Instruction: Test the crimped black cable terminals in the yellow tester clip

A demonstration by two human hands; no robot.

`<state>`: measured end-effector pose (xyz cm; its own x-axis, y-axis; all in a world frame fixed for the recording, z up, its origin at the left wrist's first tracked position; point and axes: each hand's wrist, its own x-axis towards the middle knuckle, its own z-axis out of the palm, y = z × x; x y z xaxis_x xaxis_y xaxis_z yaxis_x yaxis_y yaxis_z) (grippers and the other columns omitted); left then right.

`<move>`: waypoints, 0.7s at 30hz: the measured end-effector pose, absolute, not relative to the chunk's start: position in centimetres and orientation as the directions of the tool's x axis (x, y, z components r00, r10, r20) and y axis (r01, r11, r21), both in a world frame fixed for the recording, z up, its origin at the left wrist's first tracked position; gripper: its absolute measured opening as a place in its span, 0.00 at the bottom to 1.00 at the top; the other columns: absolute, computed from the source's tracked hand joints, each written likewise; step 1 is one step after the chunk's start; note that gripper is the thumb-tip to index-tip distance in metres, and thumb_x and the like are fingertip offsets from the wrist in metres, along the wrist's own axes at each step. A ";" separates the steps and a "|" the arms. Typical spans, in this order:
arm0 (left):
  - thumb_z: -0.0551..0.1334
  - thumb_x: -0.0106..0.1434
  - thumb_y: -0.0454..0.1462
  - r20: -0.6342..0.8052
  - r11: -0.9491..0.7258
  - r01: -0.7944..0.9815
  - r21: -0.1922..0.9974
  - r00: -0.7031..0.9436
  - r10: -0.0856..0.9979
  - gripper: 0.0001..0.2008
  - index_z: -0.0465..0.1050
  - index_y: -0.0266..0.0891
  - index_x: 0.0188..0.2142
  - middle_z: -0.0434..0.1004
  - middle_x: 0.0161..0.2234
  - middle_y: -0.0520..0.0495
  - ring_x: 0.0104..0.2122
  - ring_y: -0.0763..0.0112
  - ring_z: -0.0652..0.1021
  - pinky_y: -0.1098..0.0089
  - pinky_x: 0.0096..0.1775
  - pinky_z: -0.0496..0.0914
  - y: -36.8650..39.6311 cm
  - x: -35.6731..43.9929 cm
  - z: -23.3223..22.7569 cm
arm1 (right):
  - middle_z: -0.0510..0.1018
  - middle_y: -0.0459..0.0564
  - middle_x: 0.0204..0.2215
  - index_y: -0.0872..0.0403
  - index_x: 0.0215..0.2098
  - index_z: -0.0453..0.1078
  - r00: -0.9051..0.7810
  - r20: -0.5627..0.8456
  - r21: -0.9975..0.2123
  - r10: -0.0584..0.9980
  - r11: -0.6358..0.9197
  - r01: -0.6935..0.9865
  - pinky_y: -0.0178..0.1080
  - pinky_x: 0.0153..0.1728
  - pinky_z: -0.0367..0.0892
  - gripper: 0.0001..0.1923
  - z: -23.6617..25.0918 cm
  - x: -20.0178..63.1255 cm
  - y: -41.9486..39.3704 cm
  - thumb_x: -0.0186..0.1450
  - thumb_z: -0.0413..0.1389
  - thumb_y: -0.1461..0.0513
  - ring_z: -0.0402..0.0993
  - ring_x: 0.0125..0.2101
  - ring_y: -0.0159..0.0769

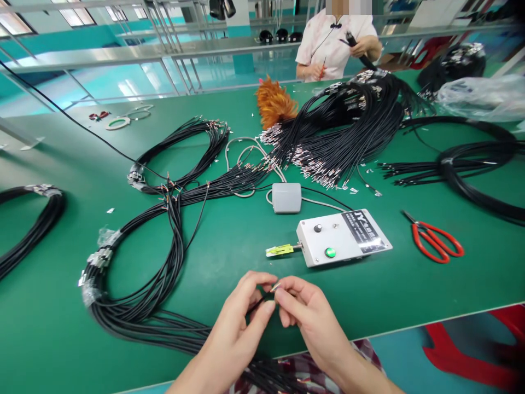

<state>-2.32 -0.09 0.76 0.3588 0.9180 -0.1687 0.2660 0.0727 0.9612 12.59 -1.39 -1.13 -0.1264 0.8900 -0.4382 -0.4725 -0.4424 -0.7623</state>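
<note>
Pinching a thin black wire [257,302] between thumb and forefinger, the left hand [241,323] grips it just short of its metal tip [275,286], while the right hand [305,312] closes its fingertips on that tip from the 3 o'clock side. Both hands meet at the table's near edge, at 6 o'clock of the view, touching one another at the fingertips. The wire's long axis runs from 8 o'clock up to 2 o'clock, its tail dropping back toward the left wrist and into the cable bundle [139,295] looped at 9 o'clock of the hands; the right hand is nearer the bare end, the left nearer the sheath

Just beyond the fingers, at 1 o'clock, sits a white tester box [348,241] with a green lit button [330,252] and a yellow-green probe clip [279,250] jutting from its left side, pointing toward 9 o'clock. Behind it lies a grey pedal [286,197]. Red scissors [437,241] rest at 3 o'clock of the box

Farther off, a large fan of terminated wires [336,137] spreads at 12 o'clock beside an orange feather duster [274,103]. A clear plastic bag [484,97] at 2 o'clock lies crumpled; what it holds I cannot tell. Across the green table [61,328] another person [334,44] holds a cable in both hands
</note>
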 end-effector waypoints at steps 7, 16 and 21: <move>0.65 0.61 0.37 -0.170 0.174 0.007 0.985 0.236 0.957 0.04 0.76 0.39 0.31 0.67 0.32 0.51 0.24 0.76 0.73 0.74 0.26 0.70 0.8 -0.5 0.6 | 0.69 0.39 0.17 0.55 0.31 0.70 -0.159 -0.376 -0.843 0.913 -0.408 -0.350 0.31 0.23 0.57 0.19 -1.1 13.1 -1.1 0.58 0.64 0.48 0.64 0.18 0.25; 0.57 0.66 0.31 0.128 -0.190 0.361 0.913 0.188 0.974 0.07 0.71 0.41 0.33 0.71 0.31 0.51 0.30 0.72 0.74 0.73 0.34 0.69 -0.4 -0.9 -0.8 | 0.71 0.45 0.31 0.52 0.34 0.69 -0.127 0.017 -0.944 0.992 0.058 0.326 0.34 0.30 0.64 0.10 -1.2 14.7 -1.3 0.71 0.49 0.62 0.70 0.28 0.30; 0.57 0.67 0.31 0.106 -0.157 0.349 0.924 0.161 0.981 0.07 0.70 0.41 0.33 0.71 0.31 0.51 0.30 0.72 0.74 0.75 0.31 0.69 0.1 -1.0 -1.2 | 0.77 0.47 0.39 0.53 0.42 0.69 -0.197 0.227 -0.689 0.954 0.300 0.660 0.37 0.35 0.64 0.05 -0.9 16.2 -1.1 0.70 0.52 0.62 0.73 0.32 0.33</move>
